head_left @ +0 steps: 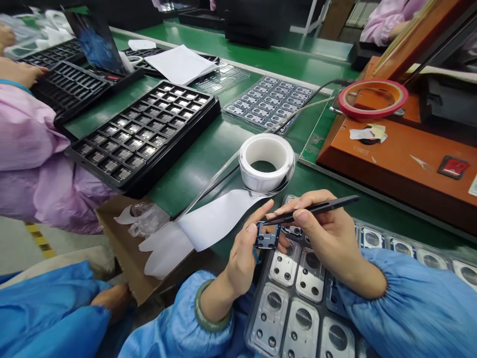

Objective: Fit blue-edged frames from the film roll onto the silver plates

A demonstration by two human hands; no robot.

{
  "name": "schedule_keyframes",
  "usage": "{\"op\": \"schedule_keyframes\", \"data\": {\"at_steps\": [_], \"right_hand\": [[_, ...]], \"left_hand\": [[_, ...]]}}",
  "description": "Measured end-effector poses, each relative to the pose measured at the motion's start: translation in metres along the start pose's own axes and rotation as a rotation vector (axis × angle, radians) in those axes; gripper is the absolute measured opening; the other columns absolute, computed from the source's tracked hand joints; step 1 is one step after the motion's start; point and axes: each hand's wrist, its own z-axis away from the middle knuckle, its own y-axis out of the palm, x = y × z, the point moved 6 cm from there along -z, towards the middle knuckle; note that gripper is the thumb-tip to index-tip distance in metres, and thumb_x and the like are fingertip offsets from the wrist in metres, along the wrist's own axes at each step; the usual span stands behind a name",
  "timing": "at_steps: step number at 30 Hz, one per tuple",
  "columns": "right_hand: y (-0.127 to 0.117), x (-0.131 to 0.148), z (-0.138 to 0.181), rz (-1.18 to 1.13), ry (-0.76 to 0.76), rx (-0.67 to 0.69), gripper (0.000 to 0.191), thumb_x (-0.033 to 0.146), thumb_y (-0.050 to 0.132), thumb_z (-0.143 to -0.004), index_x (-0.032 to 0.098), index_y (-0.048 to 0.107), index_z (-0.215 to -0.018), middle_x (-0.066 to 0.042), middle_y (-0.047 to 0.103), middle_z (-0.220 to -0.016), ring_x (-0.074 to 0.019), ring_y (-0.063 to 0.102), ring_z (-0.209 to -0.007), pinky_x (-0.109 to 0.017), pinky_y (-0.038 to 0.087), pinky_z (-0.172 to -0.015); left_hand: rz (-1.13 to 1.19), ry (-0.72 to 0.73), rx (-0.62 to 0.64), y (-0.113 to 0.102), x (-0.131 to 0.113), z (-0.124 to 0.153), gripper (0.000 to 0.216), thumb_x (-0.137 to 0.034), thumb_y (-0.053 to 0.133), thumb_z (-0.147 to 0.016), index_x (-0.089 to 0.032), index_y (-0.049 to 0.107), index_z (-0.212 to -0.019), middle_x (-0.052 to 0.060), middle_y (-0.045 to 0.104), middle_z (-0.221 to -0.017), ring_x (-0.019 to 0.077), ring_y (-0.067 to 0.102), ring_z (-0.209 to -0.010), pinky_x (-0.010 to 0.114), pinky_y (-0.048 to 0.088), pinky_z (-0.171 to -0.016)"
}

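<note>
the left hand (242, 256), right of the lower middle of the frame, was pinched on a small dark plate (267, 241) by its edge, thumb and fingers closed around it. the right hand (330, 233), just to the right, was clamped on black tweezers (331, 204), which slanted down to the left with their tips at the plate's upper edge; whether they touched it could not be told. below both hands, at the lower right, lay a clear tray (257, 301) with silver plates (274, 318) in its pockets. a roll of white tape (257, 180) stood near the centre of the frame on the green table (201, 156), and a white strip (219, 219) ran below it toward an open cardboard box (128, 271) at the lower left. a black tray (179, 141) of small shiny parts sat left of centre, and a second clear tray (257, 118) lay at the upper middle. at the right, a roll of red tape (345, 102) rested on an orange machine (395, 161). at the upper left, a co-worker's hand (22, 72) showed above a pink sleeve (28, 149).
</note>
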Motion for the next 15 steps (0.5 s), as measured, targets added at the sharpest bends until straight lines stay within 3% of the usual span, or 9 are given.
{"op": "schedule_keyframes", "data": {"at_steps": [12, 15], "right_hand": [[0.0021, -0.0013, 0.0017, -0.067, 0.012, 0.011, 0.008, 0.017, 0.058, -0.091, 0.025, 0.057, -0.090, 0.004, 0.071, -0.089, -0.0069, 0.057, -0.044, -0.019, 0.050, -0.041], [0.0026, -0.0015, 0.0012, -0.056, 0.011, 0.019, 0.009, 0.017, 0.058, -0.092, 0.025, 0.056, -0.090, 0.005, 0.068, -0.079, -0.0069, 0.056, -0.043, -0.019, 0.049, -0.040]], "left_hand": [[-0.030, 0.042, 0.042, 0.0010, -0.0006, -0.0011, 0.042, -0.037, 0.026, -0.099, -0.029, 0.045, -0.136, 0.002, 0.068, -0.082, 0.0202, 0.062, -0.075, 0.033, 0.049, -0.071], [-0.035, 0.035, 0.043, 0.0007, -0.0003, -0.0009, 0.042, -0.038, 0.027, -0.099, -0.029, 0.045, -0.136, 0.002, 0.068, -0.084, 0.0208, 0.062, -0.075, 0.034, 0.049, -0.070]]}}
